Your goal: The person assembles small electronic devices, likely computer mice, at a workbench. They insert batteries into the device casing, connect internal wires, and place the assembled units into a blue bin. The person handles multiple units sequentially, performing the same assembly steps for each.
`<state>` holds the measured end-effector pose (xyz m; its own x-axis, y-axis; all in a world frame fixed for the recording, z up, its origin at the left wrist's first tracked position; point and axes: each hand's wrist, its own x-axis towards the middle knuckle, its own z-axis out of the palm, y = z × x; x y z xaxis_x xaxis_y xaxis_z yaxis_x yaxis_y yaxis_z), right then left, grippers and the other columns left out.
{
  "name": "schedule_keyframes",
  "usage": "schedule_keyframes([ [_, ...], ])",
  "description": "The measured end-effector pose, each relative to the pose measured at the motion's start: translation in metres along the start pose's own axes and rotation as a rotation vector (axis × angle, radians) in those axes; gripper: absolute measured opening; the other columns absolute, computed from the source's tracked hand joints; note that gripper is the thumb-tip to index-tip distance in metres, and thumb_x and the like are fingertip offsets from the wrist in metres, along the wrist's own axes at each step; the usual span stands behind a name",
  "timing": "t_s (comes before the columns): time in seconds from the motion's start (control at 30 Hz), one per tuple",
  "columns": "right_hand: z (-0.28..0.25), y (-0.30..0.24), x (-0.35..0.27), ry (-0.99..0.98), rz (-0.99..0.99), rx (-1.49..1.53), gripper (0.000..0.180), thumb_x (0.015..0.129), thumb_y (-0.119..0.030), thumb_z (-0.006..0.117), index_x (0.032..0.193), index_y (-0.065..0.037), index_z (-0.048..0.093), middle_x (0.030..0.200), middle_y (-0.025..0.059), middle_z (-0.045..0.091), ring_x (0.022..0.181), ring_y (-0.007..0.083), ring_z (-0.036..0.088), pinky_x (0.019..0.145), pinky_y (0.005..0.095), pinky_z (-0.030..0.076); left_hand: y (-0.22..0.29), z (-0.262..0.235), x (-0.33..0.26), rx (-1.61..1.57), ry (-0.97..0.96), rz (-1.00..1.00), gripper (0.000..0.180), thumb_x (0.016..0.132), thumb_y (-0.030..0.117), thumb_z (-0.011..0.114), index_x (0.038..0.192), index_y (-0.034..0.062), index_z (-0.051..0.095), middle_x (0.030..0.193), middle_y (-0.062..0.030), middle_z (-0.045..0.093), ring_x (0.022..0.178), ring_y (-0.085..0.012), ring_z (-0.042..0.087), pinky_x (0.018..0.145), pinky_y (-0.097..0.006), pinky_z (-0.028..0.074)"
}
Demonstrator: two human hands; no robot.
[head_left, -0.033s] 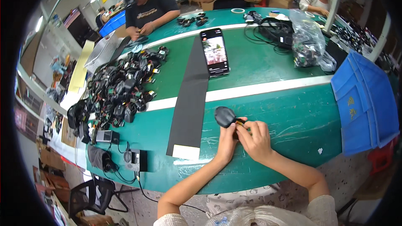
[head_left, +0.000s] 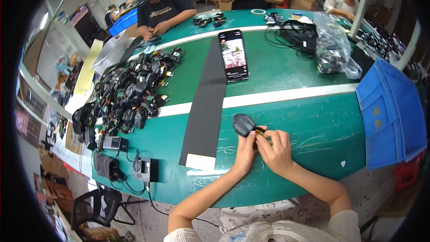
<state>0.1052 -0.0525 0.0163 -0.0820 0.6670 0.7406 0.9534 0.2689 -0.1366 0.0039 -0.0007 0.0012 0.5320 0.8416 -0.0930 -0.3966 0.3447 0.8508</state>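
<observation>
Over the near part of the green table, my left hand (head_left: 244, 156) grips a black rounded part (head_left: 244, 124) from below. The part has a smooth, oval shell, and its exact kind does not show. Beside it, my right hand (head_left: 277, 153) pinches at a short dark piece with a bit of yellow (head_left: 260, 131) coming off the part's right side. Both sets of fingertips nearly meet there and partly hide that piece. A long black strip (head_left: 204, 112) with a pale end lies left of my hands, a lit phone (head_left: 233, 56) at its far end.
A big heap of black parts with wires (head_left: 130, 87) covers the table's left. Near it sit a grey-black box (head_left: 145, 170) and cables. At right stand a blue bin (head_left: 390, 112) and a clear plastic bag (head_left: 332, 49). Across the table, several people work with their hands.
The whole view has shifted slightly, so the table appears a little further right. Both hands keep their hold on the black part, which looks slightly turned.
</observation>
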Motion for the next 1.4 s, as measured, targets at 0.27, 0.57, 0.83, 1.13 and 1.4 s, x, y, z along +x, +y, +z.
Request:
schedule_keyframes([
  [0.27, 0.001, -0.005, 0.0, -0.068, 0.031, 0.063, 0.023, 0.072, -0.005, 0.063, 0.096, -0.004, 0.062, 0.089, 0.0068, 0.05, 0.082, 0.0241, 0.045, 0.073, 0.035, 0.037, -0.013, -0.012, 0.012, -0.074, -0.024, 0.079, 0.027, 0.095, 0.016, 0.034, 0.118, 0.0037, 0.031, 0.109, -0.0116, 0.052, 0.095, -0.0197, 0.055, 0.079, -0.031, 0.049],
  [0.57, 0.008, 0.001, -0.002, -0.036, 0.168, 0.174, 0.021, 0.073, -0.001, 0.059, 0.093, -0.004, 0.057, 0.087, 0.0094, 0.049, 0.084, 0.0263, 0.044, 0.073, 0.0364, 0.034, -0.001, -0.015, 0.019, -0.149, -0.008, 0.065, 0.03, 0.094, 0.014, 0.033, 0.122, 0.0044, 0.028, 0.111, -0.0138, 0.051, 0.099, -0.0208, 0.054, 0.079, -0.031, 0.049],
  [0.83, 0.006, 0.005, -0.004, 0.03, 0.111, 0.194, 0.028, 0.075, -0.004, 0.059, 0.102, -0.002, 0.053, 0.093, 0.0097, 0.055, 0.082, 0.0253, 0.049, 0.074, 0.0361, 0.032, 0.026, -0.005, 0.012, -0.005, -0.067, 0.128, 0.025, 0.095, 0.019, 0.037, 0.106, -0.0012, 0.048, 0.096, -0.0108, 0.058, 0.081, -0.0124, 0.058, 0.07, -0.024, 0.049],
  [1.13, -0.014, 0.007, 0.003, 0.055, 0.107, 0.218, 0.041, 0.069, -0.015, 0.07, 0.105, -0.005, 0.053, 0.096, 0.0069, 0.056, 0.081, 0.0199, 0.049, 0.073, 0.0334, 0.032, 0.027, 0.007, -0.004, 0.02, -0.178, 0.123, 0.027, 0.093, 0.009, 0.038, 0.117, 0.0012, 0.03, 0.109, -0.0168, 0.052, 0.089, -0.0173, 0.056, 0.072, -0.031, 0.053],
  [1.4, -0.011, 0.013, 0.005, 0.085, 0.08, 0.264, 0.031, 0.068, -0.003, 0.069, 0.096, -0.004, 0.056, 0.086, 0.0044, 0.058, 0.072, 0.017, 0.05, 0.068, 0.0292, 0.034, 0.021, 0.004, -0.008, 0.134, -0.215, 0.19, 0.026, 0.092, 0.004, 0.039, 0.116, 0.0004, 0.032, 0.108, -0.0182, 0.053, 0.091, -0.0183, 0.055, 0.076, -0.03, 0.048],
])
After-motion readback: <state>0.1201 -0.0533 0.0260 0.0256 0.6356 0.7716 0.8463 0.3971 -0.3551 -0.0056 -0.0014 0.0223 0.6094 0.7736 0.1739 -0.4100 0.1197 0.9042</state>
